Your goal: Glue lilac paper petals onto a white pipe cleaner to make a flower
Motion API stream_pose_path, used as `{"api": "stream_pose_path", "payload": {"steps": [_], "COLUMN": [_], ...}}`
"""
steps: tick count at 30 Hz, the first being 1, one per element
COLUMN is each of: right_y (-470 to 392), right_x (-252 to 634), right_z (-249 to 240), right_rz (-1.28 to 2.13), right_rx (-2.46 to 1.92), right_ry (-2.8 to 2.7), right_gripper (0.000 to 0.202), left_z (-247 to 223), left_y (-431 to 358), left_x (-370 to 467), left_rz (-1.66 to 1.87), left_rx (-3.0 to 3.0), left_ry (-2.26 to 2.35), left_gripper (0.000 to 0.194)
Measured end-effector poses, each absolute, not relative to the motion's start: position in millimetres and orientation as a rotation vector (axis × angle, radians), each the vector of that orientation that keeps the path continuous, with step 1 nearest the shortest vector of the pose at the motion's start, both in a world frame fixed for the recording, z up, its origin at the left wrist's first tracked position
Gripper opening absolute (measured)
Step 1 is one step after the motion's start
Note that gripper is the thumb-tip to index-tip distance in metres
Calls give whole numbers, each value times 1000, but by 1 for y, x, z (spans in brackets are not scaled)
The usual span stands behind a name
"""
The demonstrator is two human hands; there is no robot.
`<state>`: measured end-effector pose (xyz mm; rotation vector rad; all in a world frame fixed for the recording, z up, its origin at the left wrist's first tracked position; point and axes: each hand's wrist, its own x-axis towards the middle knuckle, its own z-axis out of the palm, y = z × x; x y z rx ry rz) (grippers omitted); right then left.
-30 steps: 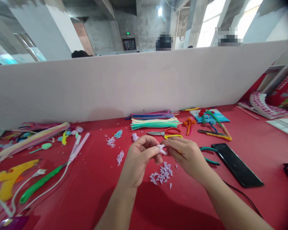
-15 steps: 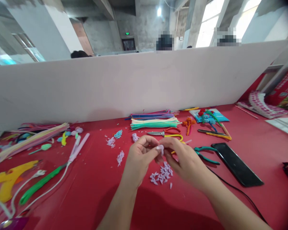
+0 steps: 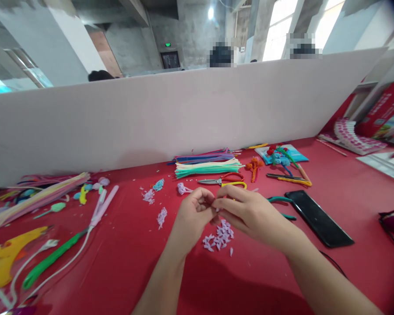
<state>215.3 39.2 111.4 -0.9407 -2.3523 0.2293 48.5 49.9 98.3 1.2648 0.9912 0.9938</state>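
Note:
Fingertips of my left hand point(image 3: 197, 212) and my right hand point(image 3: 241, 208) meet over the red table. Both pinch a small pale purple piece point(image 3: 217, 210), mostly hidden by the fingers. Just below them lies a pile of lilac bits point(image 3: 220, 236), with one bit apart at its lower right. Beyond my hands are scissors point(image 3: 213, 181) with red and yellow handles, and a lilac fuzzy piece point(image 3: 183, 189) is left of them. Smaller heaps of lilac point(image 3: 162, 217) and blue point(image 3: 158, 185) bits lie to the left.
Pipe cleaner bundles point(image 3: 208, 167) lie by the white partition point(image 3: 184, 118). Right: a black phone point(image 3: 320, 218), teal pliers point(image 3: 280, 199) partly behind my right hand. Left: a yellow glue gun point(image 3: 9, 251), a green-handled tool point(image 3: 52, 260), a pink iron point(image 3: 103, 205) and white cords.
My right hand has turned and closed in over the purple piece, which shows less now. The view has shifted slightly, so the table items appear a little further left.

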Motion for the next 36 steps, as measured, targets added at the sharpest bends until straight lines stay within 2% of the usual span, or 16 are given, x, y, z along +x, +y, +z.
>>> {"api": "stream_pose_path", "payload": {"steps": [8, 13, 20, 24, 26, 28, 30, 33, 36], "right_y": [45, 36, 47, 56, 51, 38, 24, 17, 27], "right_x": [216, 211, 222, 226, 227, 226, 222, 214, 211], "right_z": [110, 116, 114, 109, 112, 118, 123, 122, 115], "right_rz": [707, 1129, 1151, 1068, 829, 420, 227, 159, 161], "right_rx": [-900, -837, -731, -811, -934, -1086, -1089, -1056, -1200], "right_ry": [-1974, -1478, -952, -904, -1016, -1170, -1582, -2150, -2204], "right_gripper": [8, 12, 9, 11, 6, 21, 26, 35, 18], "left_z": [101, 98, 104, 106, 106, 105, 104, 105, 107], "left_y": [47, 44, 39, 41, 44, 46, 48, 49, 48], "left_x": [55, 64, 55, 48, 48, 47, 47, 43, 39], "left_rz": [895, 849, 772, 789, 807, 842, 884, 913, 911], "left_rx": [1352, 1442, 1419, 1329, 1311, 1305, 1282, 1261, 1341], "left_ry": [1070, 1081, 972, 1009, 1035, 1052, 1043, 1015, 1065], "left_gripper": [2, 8, 5, 4, 6, 7, 10, 16, 10]}}
